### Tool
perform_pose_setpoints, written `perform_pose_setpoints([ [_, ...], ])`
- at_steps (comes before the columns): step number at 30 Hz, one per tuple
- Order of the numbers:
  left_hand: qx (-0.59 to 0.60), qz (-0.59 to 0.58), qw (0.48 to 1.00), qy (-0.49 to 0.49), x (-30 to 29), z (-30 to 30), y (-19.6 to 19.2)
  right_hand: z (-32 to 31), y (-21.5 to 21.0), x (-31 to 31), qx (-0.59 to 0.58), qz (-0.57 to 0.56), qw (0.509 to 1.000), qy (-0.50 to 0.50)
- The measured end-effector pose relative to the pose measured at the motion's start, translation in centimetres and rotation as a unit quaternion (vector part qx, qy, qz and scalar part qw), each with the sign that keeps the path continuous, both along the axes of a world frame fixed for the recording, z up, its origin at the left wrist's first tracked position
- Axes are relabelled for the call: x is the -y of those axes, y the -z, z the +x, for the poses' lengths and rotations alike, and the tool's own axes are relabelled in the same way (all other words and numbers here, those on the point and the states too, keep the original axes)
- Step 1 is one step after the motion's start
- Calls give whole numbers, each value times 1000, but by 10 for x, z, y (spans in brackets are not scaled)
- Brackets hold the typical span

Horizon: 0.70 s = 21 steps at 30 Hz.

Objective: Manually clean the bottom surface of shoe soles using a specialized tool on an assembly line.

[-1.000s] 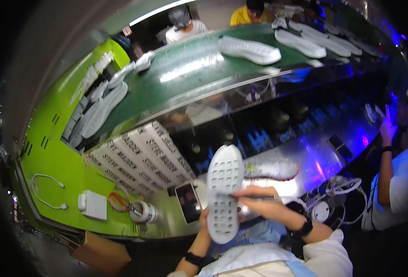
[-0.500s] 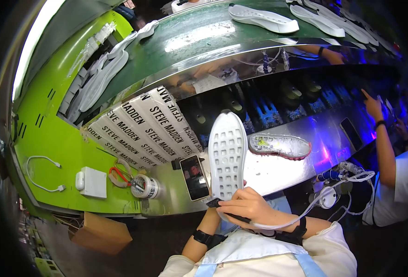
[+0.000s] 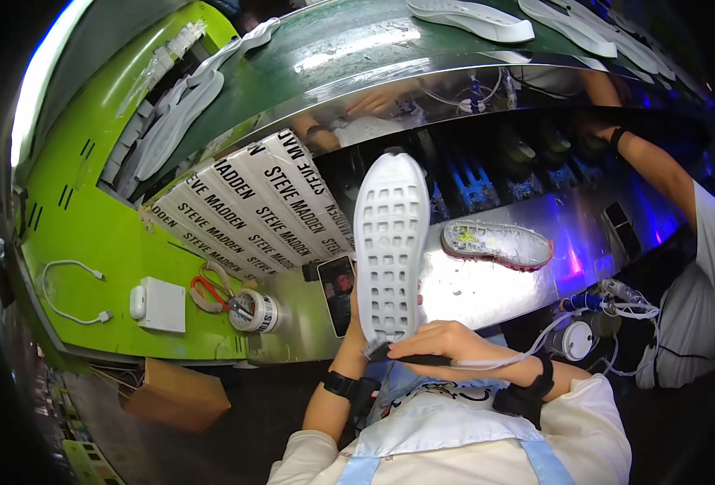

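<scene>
My left hand (image 3: pixel 357 312) is mostly hidden behind a white shoe sole (image 3: pixel 391 242), gripping it upright with its grid of square hollows in view. My right hand (image 3: pixel 445 340) is closed around a black-handled brush (image 3: pixel 412 357), its bristles touching the sole's lower end. A pale tube (image 3: pixel 487 363) runs from the brush handle off to the right. Beyond my right hand, a grey, worn sole-shaped piece (image 3: pixel 497 245) with a reddish edge lies on the metal bench.
A taped box (image 3: pixel 248 210) stands left of the sole, near a phone (image 3: pixel 337 295), a tape roll (image 3: pixel 254 310) and red-handled scissors (image 3: pixel 205 293). More white soles (image 3: pixel 475 19) lie on the green belt (image 3: pixel 337 61). A co-worker's arm (image 3: pixel 657 166) reaches in from the right.
The white sole has shifted away from me and slightly left, and the brush has moved slightly along its lower end. The co-worker's arm has moved forward toward the dark recess.
</scene>
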<state>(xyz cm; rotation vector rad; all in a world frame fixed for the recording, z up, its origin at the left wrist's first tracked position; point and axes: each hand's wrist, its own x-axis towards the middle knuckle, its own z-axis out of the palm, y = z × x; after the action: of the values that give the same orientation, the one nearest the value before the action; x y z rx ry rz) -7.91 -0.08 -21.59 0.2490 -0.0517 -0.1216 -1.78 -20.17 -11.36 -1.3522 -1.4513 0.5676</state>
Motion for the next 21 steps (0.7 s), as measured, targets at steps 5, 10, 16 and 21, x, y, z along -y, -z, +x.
perform_pose_setpoints([
  [5, -37, 53, 997, 38, -13, 15, -27, 19, -3, 1, -153, -132, 979, -25],
  [10, -143, 255, 944, 149, -16, 33, -45, 32, -18, 2, -149, -135, 979, -32],
  [16, -184, 382, 867, 262, -9, 55, -53, 40, -31, 8, -55, -146, 986, -59],
  [21, -247, 330, 833, 368, -3, 69, -62, 45, -27, 14, 169, -119, 972, -108],
])
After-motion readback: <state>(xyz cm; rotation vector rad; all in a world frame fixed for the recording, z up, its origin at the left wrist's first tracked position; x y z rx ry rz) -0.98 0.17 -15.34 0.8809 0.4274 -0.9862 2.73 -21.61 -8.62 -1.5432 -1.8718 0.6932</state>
